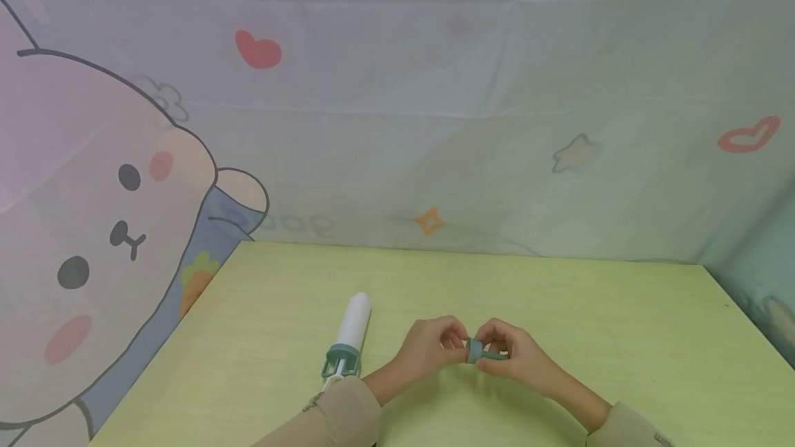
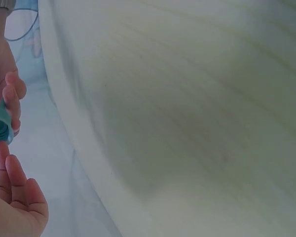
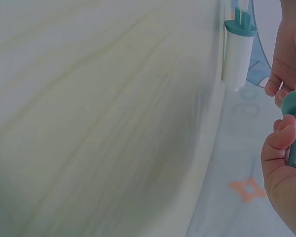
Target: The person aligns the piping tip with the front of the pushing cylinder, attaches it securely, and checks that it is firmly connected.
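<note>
A teal nozzle cap (image 1: 475, 350) with a slim stem is held between both hands above the table. My left hand (image 1: 428, 345) pinches its wide open end with thumb and fingertips. From the other side, my right hand (image 1: 524, 359) grips the cap by the stem, which points right. Threads show inside the open mouth of the cap (image 2: 5, 129) in the left wrist view. Left of the hands, a white syringe-like tube (image 1: 354, 323) with a teal collar and white plunger lies on the table; my left sleeve hides its near end.
The pale yellow-green table (image 1: 590, 302) reaches back to a hanging cloth (image 1: 404, 157) printed with a cartoon animal, hearts and stars. In the right wrist view, the white tube (image 3: 238, 61) lies beyond the hands.
</note>
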A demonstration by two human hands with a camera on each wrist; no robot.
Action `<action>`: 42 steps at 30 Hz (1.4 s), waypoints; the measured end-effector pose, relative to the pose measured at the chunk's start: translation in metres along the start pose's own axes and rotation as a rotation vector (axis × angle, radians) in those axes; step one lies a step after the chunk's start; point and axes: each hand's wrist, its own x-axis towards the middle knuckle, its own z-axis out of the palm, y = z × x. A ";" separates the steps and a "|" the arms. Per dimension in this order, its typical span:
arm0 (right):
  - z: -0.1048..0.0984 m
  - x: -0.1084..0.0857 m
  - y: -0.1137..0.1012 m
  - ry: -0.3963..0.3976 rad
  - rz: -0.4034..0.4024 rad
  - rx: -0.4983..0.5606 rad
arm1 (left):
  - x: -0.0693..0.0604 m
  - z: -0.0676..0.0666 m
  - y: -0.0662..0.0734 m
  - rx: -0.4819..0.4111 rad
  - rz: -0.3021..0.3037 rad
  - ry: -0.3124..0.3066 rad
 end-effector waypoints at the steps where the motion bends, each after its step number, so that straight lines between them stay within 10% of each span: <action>1: 0.000 0.000 0.000 0.001 0.001 -0.005 | 0.000 -0.001 0.000 0.007 -0.001 -0.007; 18: -0.014 -0.009 0.005 0.025 0.038 -0.046 | -0.017 -0.059 -0.025 0.164 -0.088 -0.093; 31: -0.019 -0.012 0.004 0.042 0.045 -0.066 | -0.025 -0.092 -0.067 0.350 -0.305 0.103; 42: -0.021 -0.013 0.004 0.051 0.054 -0.080 | -0.027 -0.097 -0.085 0.329 -0.434 0.087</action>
